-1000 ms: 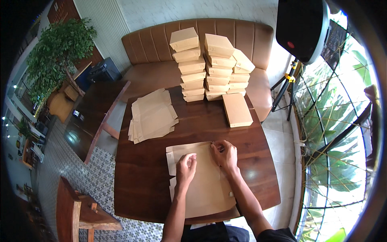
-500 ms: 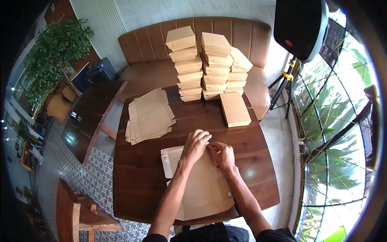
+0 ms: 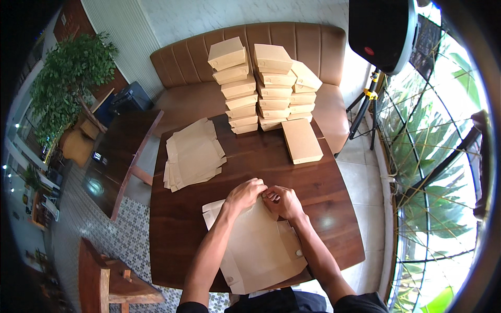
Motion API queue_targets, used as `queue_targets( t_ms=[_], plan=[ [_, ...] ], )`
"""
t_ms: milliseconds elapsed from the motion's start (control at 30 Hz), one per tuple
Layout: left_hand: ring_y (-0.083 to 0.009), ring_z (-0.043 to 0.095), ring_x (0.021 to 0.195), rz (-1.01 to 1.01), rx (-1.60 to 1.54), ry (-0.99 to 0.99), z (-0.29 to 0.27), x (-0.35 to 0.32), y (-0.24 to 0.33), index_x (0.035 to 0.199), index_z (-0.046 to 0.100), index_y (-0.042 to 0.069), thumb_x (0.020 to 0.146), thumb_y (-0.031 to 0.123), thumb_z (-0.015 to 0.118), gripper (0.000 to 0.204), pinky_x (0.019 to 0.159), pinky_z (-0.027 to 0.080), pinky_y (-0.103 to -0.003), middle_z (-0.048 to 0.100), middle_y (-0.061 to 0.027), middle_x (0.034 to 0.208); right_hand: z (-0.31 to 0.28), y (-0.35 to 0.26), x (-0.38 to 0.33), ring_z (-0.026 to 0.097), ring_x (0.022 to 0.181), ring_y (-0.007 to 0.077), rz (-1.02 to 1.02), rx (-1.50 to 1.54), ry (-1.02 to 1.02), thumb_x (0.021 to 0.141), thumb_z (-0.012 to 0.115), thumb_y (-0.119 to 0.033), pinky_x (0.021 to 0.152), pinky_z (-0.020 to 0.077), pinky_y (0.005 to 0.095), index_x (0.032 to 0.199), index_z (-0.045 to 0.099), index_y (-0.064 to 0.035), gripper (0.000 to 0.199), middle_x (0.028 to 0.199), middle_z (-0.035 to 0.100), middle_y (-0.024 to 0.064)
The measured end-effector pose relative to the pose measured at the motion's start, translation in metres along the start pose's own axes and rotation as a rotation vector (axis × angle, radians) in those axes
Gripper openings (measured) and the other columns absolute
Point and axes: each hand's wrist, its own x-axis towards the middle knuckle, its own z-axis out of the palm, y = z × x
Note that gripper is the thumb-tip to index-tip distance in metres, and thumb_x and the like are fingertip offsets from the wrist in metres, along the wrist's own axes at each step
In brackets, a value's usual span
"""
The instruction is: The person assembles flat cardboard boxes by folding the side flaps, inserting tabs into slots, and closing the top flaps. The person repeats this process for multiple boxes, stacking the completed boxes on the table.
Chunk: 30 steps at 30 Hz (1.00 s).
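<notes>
A partly unfolded brown cardboard box (image 3: 261, 250) lies at the table's near edge, its large panel flat. At its far edge, my left hand (image 3: 246, 195) is closed, fingertips pinched together over the cardboard. Close beside it on the right, my right hand (image 3: 282, 203) is closed too, its fingers curled on a raised flap at the far right corner. The two hands nearly touch, and their fingers hide the exact fold between them. A side flap sticks out left of my left wrist.
A pile of flat box blanks (image 3: 193, 154) lies at the table's far left. Tall stacks of folded boxes (image 3: 240, 88) stand at the back, with a single closed box (image 3: 302, 141) in front. Behind is a brown bench (image 3: 182, 99); a speaker on a tripod (image 3: 370, 94) stands right.
Both hands have come slightly nearer and to the left. My left hand's fingers, more stretched before, are now curled in at the box's corner. The box's near-left flap now shows more.
</notes>
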Motion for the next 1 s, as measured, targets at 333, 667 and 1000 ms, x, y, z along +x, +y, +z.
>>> queue_targets(
  t_ms=[333,667,1000],
  plan=[
    [-0.0381,0.071,0.108,0.036,-0.003,0.17,0.007,-0.002,0.005,0.11,0.075,-0.001,0.093,-0.005,0.064,0.021,0.09,0.058,-0.046,0.073,-0.0159,0.113,0.006,0.012,-0.002,0.076,0.08,0.0169,0.057,0.174,0.113,0.092,0.081,-0.014,0.079,0.0617,0.033,0.107,0.079,-0.0003,0.021,0.092,0.081,0.0139],
    [-0.0391,0.074,0.095,-0.109,-0.136,0.363,0.016,-0.026,-0.001,0.111,0.077,0.002,0.098,0.004,0.07,0.015,0.082,0.059,-0.047,0.076,-0.0165,0.101,0.007,0.017,0.001,0.075,0.086,0.0106,0.105,0.288,0.126,0.094,0.086,-0.014,0.08,0.0606,0.0287,0.112,0.079,0.0008,0.024,0.096,0.082,0.0096],
    [-0.0363,0.075,0.095,-0.046,-0.121,0.414,0.022,-0.017,0.006,0.114,0.076,0.001,0.096,-0.001,0.07,0.019,0.082,0.061,-0.044,0.076,-0.0158,0.102,0.006,0.012,0.001,0.071,0.081,0.0082,0.113,0.221,0.098,0.091,0.088,-0.016,0.076,0.059,0.0276,0.11,0.08,0.0006,0.026,0.09,0.079,0.0073]
  ],
)
